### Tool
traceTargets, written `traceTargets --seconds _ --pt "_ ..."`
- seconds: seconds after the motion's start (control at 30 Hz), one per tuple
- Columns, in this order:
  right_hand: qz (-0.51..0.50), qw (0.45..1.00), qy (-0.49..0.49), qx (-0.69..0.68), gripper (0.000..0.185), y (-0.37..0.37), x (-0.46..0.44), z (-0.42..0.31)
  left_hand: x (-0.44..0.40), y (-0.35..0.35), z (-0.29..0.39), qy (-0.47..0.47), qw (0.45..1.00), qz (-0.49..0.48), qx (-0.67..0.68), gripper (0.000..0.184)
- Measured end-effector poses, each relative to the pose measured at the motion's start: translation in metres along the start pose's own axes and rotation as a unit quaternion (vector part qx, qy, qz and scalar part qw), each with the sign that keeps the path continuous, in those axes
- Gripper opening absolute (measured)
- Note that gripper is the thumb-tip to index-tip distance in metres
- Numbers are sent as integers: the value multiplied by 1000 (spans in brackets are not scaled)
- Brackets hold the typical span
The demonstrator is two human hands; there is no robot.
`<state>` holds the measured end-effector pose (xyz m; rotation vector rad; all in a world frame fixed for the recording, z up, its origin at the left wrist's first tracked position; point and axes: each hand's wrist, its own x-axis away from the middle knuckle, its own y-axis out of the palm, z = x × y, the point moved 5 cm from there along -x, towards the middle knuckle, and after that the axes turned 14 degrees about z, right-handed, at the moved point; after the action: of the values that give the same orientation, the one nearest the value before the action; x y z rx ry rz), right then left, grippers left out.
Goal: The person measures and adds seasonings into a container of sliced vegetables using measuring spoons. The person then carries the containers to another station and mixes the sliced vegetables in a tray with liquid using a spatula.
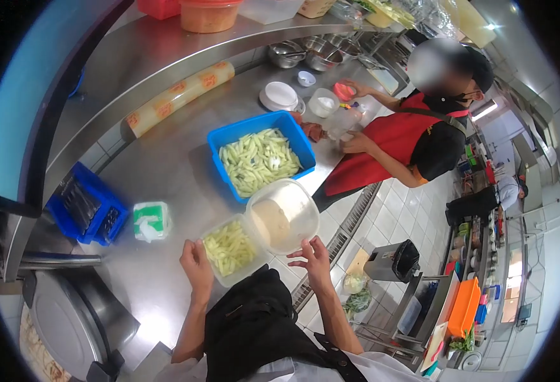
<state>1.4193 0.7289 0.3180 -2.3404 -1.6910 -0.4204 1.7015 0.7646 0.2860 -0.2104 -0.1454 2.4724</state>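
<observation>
My left hand (197,267) grips the left edge of a square clear plastic container (259,257) of pale green cut vegetable strips (231,248). My right hand (313,260) has its fingers closed at the lower rim of a round translucent tub (302,213), which holds a beige powder (271,224). The tub appears tilted and meets or overlaps the square container's right side; whether they touch is unclear. Just beyond stands a blue bin (219,173) heaped with more pale green strips (259,159), with a small white item among them.
Left on the steel counter (171,216) are a green-and-white packet (150,221) and a blue rack (89,207). A patterned roll (178,99) lies under the shelf. At right, a co-worker in a red apron (388,143) handles a red bowl (343,91) and a clear container.
</observation>
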Motion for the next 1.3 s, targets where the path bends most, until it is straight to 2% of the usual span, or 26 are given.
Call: traceTargets --seconds 0.23,0.87,0.93,0.97,1.03,1.07,1.13,1.17,1.2,1.27,1.3 --pt "3 1000 -3 5 33 -1 -2 4 -1 1 0 9 1000 4 4 36" --pt "21 1000 4 3 29 -1 -6 7 -3 2 2 8 1000 -12 -11 34" --pt "24 996 -62 66 29 -2 -4 1 -3 -1 2 14 1000 -22 -17 35" --pt "27 996 -50 66 29 -5 -6 1 -4 -2 1 10 999 -32 -27 35" --pt "-12 974 -107 202 29 -11 -12 -5 -4 -5 0 0 998 -49 -41 34" --pt "-9 974 -104 202 29 -17 -16 -6 -4 -4 -1 -8 997 -60 -45 33" --pt "-88 969 -100 210 31 -24 -21 -10 -3 -8 -7 -34 995 -82 -43 30" --pt "-105 970 -64 208 32 -31 -26 -11 -1 -9 -11 -58 993 -100 -38 26" --pt "-102 970 -68 211 32 -41 -35 -13 1 -13 -7 -58 993 -101 -33 26" --pt "-18 955 -80 285 34 -73 -67 -14 2 -19 8 -61 991 -101 -59 18" --pt "0 948 -75 309 36 -91 -88 -3 1 -23 15 -24 992 -97 -83 17"
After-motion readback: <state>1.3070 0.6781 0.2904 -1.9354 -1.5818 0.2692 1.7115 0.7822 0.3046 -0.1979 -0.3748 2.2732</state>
